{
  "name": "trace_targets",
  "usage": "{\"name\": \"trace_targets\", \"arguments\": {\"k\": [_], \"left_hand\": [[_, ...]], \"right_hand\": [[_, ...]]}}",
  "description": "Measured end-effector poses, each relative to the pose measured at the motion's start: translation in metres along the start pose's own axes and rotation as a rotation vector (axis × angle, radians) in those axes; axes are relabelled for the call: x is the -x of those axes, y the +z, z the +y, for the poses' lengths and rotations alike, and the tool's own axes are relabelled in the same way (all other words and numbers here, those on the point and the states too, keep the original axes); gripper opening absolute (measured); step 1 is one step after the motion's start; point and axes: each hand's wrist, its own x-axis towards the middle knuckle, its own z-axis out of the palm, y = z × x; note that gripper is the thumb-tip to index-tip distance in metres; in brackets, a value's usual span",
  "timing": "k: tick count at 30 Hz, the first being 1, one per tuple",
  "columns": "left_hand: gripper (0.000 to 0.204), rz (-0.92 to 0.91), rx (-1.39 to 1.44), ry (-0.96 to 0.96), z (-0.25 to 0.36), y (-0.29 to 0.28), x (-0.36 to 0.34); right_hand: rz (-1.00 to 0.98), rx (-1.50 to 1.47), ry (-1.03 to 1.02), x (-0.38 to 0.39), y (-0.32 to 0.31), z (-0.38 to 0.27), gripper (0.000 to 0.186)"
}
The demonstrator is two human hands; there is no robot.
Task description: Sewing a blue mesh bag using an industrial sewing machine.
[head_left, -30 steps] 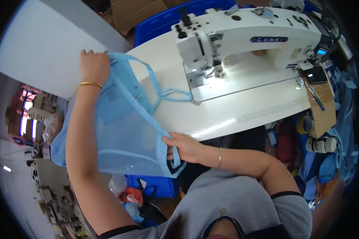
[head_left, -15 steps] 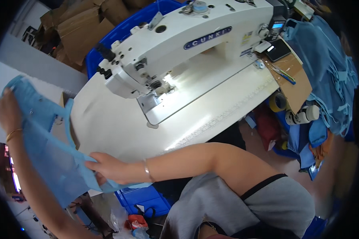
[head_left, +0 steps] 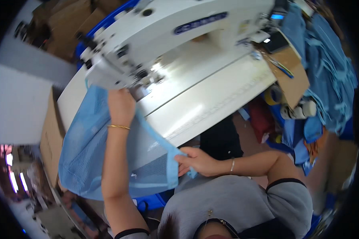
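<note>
- While the right hand (head_left: pixel 197 161) pinches a bordered edge of the blue mesh (head_left: pixel 83 147) near the body, the rest spreads leftward, partly over the table (head_left: pixel 191 121).
- Left hand (head_left: pixel 121 107) looks closed on the upper end, though its fingertips are too blurry to swear by.
- Big change: that hand's swung in from far left to just beside the machine (head_left: pixel 159 36), so the mesh is now up near its sewing end.

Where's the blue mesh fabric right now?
In the head view, left of centre: the blue mesh fabric is in the left hand and right hand, by the sewing machine.
</note>
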Motion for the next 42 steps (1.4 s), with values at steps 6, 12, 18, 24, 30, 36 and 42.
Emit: {"name": "trace_targets", "arguments": {"k": [6, 12, 18, 24, 30, 36, 42], "left_hand": [[0.021, 0.114, 0.078, 0.075, 0.009, -0.021, 0.080], [0.020, 0.115, 0.321, 0.027, -0.005, -0.004, 0.089], [0.020, 0.088, 0.552, 0.122, -0.015, 0.011, 0.050], [0.031, -0.066, 0.404, 0.175, -0.003, -0.009, 0.055], [0.048, -0.081, 0.517, 0.083, -0.009, -0.004, 0.045], [0.055, -0.087, 0.494, 0.076, -0.008, 0.018, 0.028], [0.050, -0.149, 0.487, -0.019, -0.006, 0.013, 0.019]], "right_hand": [[-0.008, 0.089, 0.044, 0.003, -0.015, 0.007, 0.027], [-0.028, 0.176, 0.061, 0.006, -0.017, -0.006, 0.029], [-0.142, 0.125, 0.110, -0.002, -0.010, -0.014, 0.030], [-0.170, 0.173, 0.114, -0.003, -0.023, -0.019, 0.032], [-0.256, 0.197, 0.164, -0.009, -0.025, -0.023, 0.033], [-0.235, 0.172, 0.104, -0.009, -0.024, -0.023, 0.033], [-0.212, 0.224, 0.116, -0.008, -0.021, -0.030, 0.032]]}}
